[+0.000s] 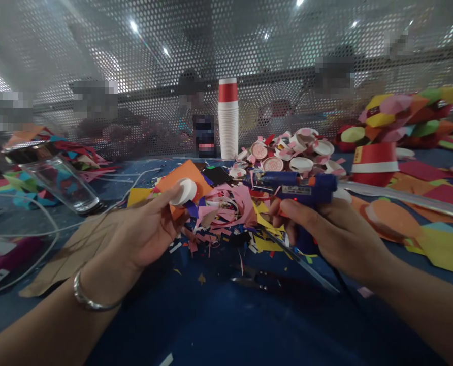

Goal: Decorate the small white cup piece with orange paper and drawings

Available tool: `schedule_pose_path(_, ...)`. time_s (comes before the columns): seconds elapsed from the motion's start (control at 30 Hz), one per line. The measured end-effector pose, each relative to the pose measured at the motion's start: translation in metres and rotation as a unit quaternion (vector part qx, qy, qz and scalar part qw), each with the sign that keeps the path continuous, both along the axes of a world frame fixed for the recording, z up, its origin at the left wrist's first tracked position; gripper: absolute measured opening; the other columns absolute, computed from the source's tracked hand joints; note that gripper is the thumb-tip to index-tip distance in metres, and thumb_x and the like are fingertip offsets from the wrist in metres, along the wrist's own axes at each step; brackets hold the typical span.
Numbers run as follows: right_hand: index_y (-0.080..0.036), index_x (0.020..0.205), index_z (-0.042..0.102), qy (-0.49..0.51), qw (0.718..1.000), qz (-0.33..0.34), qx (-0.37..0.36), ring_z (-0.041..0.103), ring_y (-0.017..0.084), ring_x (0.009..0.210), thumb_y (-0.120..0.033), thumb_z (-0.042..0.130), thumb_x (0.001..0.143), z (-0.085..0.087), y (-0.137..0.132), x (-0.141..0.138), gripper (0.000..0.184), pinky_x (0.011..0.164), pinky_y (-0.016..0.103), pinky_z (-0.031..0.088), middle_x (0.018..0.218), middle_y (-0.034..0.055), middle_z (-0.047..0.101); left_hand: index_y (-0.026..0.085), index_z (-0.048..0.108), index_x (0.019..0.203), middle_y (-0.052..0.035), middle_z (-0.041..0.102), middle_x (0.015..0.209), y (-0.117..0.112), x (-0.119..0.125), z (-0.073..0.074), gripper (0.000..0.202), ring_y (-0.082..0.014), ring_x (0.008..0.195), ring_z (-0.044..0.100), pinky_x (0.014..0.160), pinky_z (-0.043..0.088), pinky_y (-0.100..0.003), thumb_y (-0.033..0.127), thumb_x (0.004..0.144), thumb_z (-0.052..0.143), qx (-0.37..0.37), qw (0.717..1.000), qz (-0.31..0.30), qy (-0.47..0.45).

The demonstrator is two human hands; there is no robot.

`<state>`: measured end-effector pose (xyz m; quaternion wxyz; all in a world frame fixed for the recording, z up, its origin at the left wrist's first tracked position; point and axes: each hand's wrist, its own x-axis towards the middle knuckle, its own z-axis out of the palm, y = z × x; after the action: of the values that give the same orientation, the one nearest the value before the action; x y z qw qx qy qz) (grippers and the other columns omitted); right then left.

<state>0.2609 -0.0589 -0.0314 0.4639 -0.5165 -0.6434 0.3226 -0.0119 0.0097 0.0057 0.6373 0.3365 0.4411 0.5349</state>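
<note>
Centre frame: our left hand (144, 231) pinches a white paper disc (184, 191); right hand (331, 236) grips the blue glue gun (297, 187). Risk, we judge: hot nozzle near fingertips, glue dripping onto paper scraps (226, 213).

Craft wkshop: paper scraps (226, 213), glue gun (298, 185).

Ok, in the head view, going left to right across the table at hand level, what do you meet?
Clear glass tumbler lying on its side → left hand pinching a small white disc → pile of pink and yellow paper scraps → blue glue gun gripped by the right hand → orange paper cutout.
</note>
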Motion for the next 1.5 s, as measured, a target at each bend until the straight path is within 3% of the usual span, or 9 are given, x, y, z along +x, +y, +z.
schedule_pose_path(0.17, -0.021, 0.070, 0.074, 0.003, 1.000, -0.017, -0.019, 0.062, 0.014, 0.060, -0.066, 0.056, 0.097, 0.002, 0.015, 0.007, 0.055, 0.061, 0.027, 0.047, 0.062, 0.0022, 0.069, 0.011, 0.070, 0.089, -0.0001, 0.070, 0.065, 0.001, 0.000, 0.007, 0.029, -0.0072, 0.043, 0.062, 0.041, 0.055, -0.015, 0.013, 0.106, 0.047, -0.009, 1.000, 0.023, 0.006)
schedule_pose_path(0.33, -0.017, 0.063, 0.071, 0.089, 0.990, -0.019, -0.112, 0.063, 0.012, 0.056, -0.063, 0.059, 0.097, 0.005, 0.019, 0.010, 0.058, 0.058, 0.023, 0.048, 0.066, 0.0064, 0.073, 0.013, 0.069, 0.084, 0.0012, 0.059, 0.057, -0.002, -0.001, 0.007, 0.030, -0.0130, 0.040, 0.057, 0.044, 0.063, -0.033, 0.022, 0.105, 0.050, -0.008, 0.997, -0.044, 0.064)
schedule_pose_path(0.47, -0.013, 0.071, 0.073, 0.132, 0.969, -0.016, -0.210, 0.059, 0.009, 0.045, -0.050, 0.057, 0.102, 0.013, 0.019, 0.008, 0.051, 0.046, 0.019, 0.046, 0.066, 0.0082, 0.075, 0.012, 0.070, 0.077, 0.0031, 0.055, 0.058, -0.004, 0.001, 0.002, 0.023, -0.0054, 0.037, 0.043, 0.043, 0.060, -0.024, 0.017, 0.098, 0.062, 0.006, 0.998, -0.043, 0.054)
schedule_pose_path(0.57, -0.014, 0.078, 0.071, 0.154, 0.956, 0.002, -0.248, 0.060, 0.010, 0.042, -0.044, 0.056, 0.103, 0.014, 0.021, 0.006, 0.042, 0.040, 0.019, 0.045, 0.069, 0.0090, 0.077, 0.009, 0.074, 0.085, -0.0002, 0.060, 0.067, -0.006, 0.004, -0.001, 0.018, -0.0051, 0.041, 0.044, 0.042, 0.059, -0.023, 0.017, 0.097, 0.064, 0.015, 0.996, -0.075, 0.047)
schedule_pose_path(0.77, -0.015, 0.078, 0.068, 0.164, 0.949, 0.018, -0.267, 0.059, 0.010, 0.040, -0.045, 0.058, 0.102, 0.007, 0.024, 0.006, 0.040, 0.037, 0.017, 0.045, 0.064, 0.0078, 0.075, 0.009, 0.075, 0.082, -0.0034, 0.066, 0.074, -0.010, 0.012, -0.001, 0.019, -0.0065, 0.042, 0.049, 0.040, 0.059, -0.023, 0.011, 0.096, 0.062, -0.002, 0.997, -0.033, 0.069)
schedule_pose_path(1.13, -0.013, 0.070, 0.073, 0.165, 0.955, -0.014, -0.246, 0.058, 0.009, 0.040, -0.045, 0.060, 0.100, 0.021, 0.024, 0.025, 0.046, 0.039, 0.016, 0.047, 0.058, 0.0063, 0.071, 0.008, 0.074, 0.087, -0.0022, 0.067, 0.081, -0.010, 0.010, 0.003, 0.017, -0.0047, 0.041, 0.048, 0.039, 0.059, -0.023, 0.012, 0.097, 0.062, -0.006, 0.998, -0.040, 0.054)
schedule_pose_path(1.23, -0.012, 0.067, 0.072, 0.152, 0.951, -0.037, -0.265, 0.057, 0.009, 0.038, -0.043, 0.060, 0.100, 0.026, 0.017, 0.037, 0.047, 0.036, 0.016, 0.043, 0.056, 0.0073, 0.070, 0.008, 0.073, 0.086, -0.0026, 0.066, 0.082, -0.008, 0.008, 0.001, 0.017, -0.0044, 0.042, 0.047, 0.040, 0.059, -0.023, 0.012, 0.097, 0.062, 0.010, 0.997, -0.041, 0.061)
schedule_pose_path(1.33, -0.012, 0.067, 0.071, 0.156, 0.946, -0.077, -0.273, 0.051, 0.005, 0.036, -0.055, 0.061, 0.098, 0.031, 0.010, 0.054, 0.054, 0.032, 0.012, 0.030, 0.052, 0.0040, 0.064, 0.008, 0.074, 0.088, -0.0048, 0.068, 0.086, -0.006, 0.006, -0.003, 0.015, -0.0055, 0.045, 0.048, 0.041, 0.059, -0.023, 0.014, 0.097, 0.063, 0.020, 0.995, -0.065, 0.067)
schedule_pose_path(1.5, -0.013, 0.078, 0.072, 0.169, 0.935, -0.145, -0.275, 0.055, 0.008, 0.039, -0.051, 0.058, 0.100, 0.037, 0.001, 0.096, 0.047, 0.033, 0.016, 0.031, 0.059, 0.0068, 0.066, 0.010, 0.075, 0.092, -0.0053, 0.068, 0.084, -0.007, 0.006, -0.006, 0.010, -0.0094, 0.052, 0.052, 0.043, 0.058, -0.023, 0.018, 0.093, 0.069, 0.029, 0.993, -0.085, 0.072)
